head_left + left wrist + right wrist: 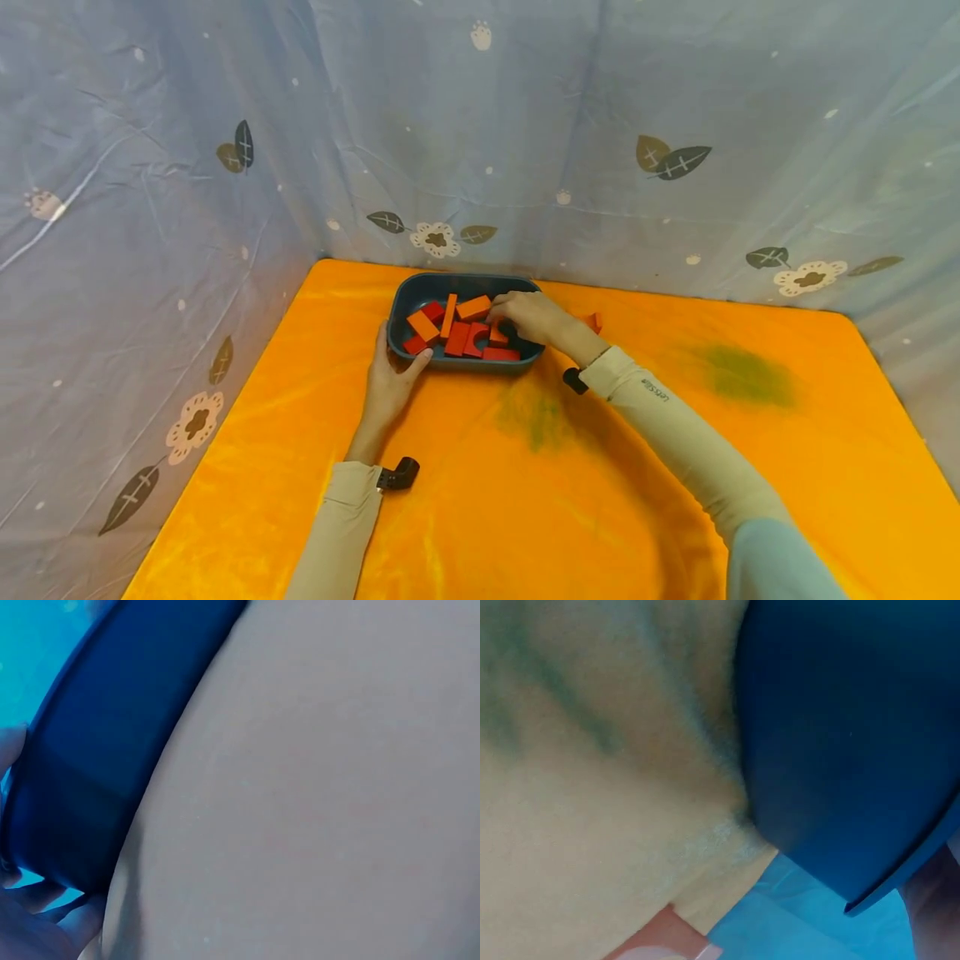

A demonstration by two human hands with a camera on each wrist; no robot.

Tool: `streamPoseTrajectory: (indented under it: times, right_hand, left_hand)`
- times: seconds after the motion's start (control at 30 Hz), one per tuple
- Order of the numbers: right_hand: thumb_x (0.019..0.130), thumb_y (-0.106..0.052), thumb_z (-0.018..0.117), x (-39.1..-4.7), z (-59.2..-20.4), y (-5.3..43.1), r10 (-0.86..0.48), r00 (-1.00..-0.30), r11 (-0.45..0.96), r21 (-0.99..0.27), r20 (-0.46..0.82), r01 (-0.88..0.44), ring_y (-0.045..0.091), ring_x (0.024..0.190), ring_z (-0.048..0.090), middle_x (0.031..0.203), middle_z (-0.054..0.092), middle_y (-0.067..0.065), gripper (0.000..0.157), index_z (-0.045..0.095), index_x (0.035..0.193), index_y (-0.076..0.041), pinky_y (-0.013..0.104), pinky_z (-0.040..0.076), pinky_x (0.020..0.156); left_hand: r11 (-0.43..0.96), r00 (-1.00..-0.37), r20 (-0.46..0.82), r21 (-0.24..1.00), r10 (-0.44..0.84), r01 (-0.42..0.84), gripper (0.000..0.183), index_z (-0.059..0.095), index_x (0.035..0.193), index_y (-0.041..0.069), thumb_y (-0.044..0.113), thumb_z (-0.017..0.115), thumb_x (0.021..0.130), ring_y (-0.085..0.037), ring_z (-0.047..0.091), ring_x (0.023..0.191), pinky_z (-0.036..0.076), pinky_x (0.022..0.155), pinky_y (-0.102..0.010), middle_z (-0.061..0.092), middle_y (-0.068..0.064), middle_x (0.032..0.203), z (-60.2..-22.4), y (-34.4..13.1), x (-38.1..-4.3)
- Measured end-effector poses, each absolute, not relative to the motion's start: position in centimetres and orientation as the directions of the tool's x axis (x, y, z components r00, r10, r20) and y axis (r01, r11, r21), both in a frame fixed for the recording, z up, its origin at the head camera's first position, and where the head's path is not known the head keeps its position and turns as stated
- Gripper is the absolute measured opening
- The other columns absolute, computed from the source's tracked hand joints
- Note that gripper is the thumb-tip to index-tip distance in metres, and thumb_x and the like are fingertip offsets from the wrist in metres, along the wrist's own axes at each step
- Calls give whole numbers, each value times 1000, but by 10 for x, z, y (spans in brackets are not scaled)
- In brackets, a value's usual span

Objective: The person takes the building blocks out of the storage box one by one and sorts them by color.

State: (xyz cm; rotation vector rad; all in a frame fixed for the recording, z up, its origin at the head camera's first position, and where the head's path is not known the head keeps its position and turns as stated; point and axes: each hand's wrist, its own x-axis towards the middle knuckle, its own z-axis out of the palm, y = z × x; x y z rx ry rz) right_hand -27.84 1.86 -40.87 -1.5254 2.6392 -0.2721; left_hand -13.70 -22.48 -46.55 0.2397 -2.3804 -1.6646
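A dark blue-grey plastic box (468, 365) holds several red and orange toy blocks, among them a red arch block (472, 340) and a long thin orange block (448, 316). My left hand (388, 387) grips the box's near left corner, its thumb on the front rim and its fingers round the left side. Over the right part of the box, my right hand (528, 317) reaches in with curled fingers and pinches an orange block (497, 335) at its fingertips. The hand partly covers this block and its neighbours.
Outside the box on the right lies another block (594, 322), partly behind my right wrist; the right wrist view shows a curved recess in this block (664, 934). Patterned curtains (525, 125) border the orange cloth (480, 500) at the back and left.
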Motion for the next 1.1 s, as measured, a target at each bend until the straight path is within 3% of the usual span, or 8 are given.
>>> streamPoseTrajectory:
  times: [0.2,0.33,0.5,0.7,0.87,1.1]
  right_hand:
    - [87,13,62,-281,-404,20,-821,-560,570,-208,-108,-795,27,114,61,120,68,5,41,72,117,-13,45,51,95]
    - [91,5,64,-282,-402,20,-820,-554,572,-213,-143,-792,27,114,61,120,68,6,33,72,119,-12,45,49,99]
    - [91,0,68,-281,-393,24,-836,-531,547,-286,-137,-787,28,105,64,118,68,12,32,68,122,-4,39,53,93]
    - [86,-9,75,-281,-379,32,-845,-521,522,-404,-122,-752,25,93,63,111,67,12,38,65,122,1,36,54,85]
    - [90,-13,72,-279,-378,37,-826,-561,513,-494,-61,-702,25,91,60,109,69,14,32,68,118,2,39,51,84]
    - [90,-12,72,-279,-378,42,-769,-640,549,-500,13,-670,26,89,63,102,71,11,20,73,106,1,38,54,81]
  left_hand:
    - [319,-961,101,948,-258,14,96,13,158,11,39,73,88,-19,26,144,24,119,-41,24,-5,160,-464,-224,-138]
    - [301,-960,116,953,-256,35,92,16,157,14,34,74,88,-21,31,142,27,117,-42,29,-6,158,-465,-223,-138]
    - [283,-959,127,958,-253,53,89,19,157,15,30,74,89,-23,35,139,30,116,-42,32,-9,156,-460,-221,-135]
    - [283,-967,90,959,-239,19,88,14,156,2,20,71,92,-33,29,143,26,117,-48,25,-19,158,-430,-215,-123]
    - [292,-969,81,956,-232,10,86,14,155,-1,18,70,92,-35,28,142,27,116,-50,25,-21,157,-422,-212,-119]
    - [292,-969,68,956,-236,-4,86,13,155,0,18,70,92,-35,28,143,27,116,-49,23,-21,158,-422,-209,-120]
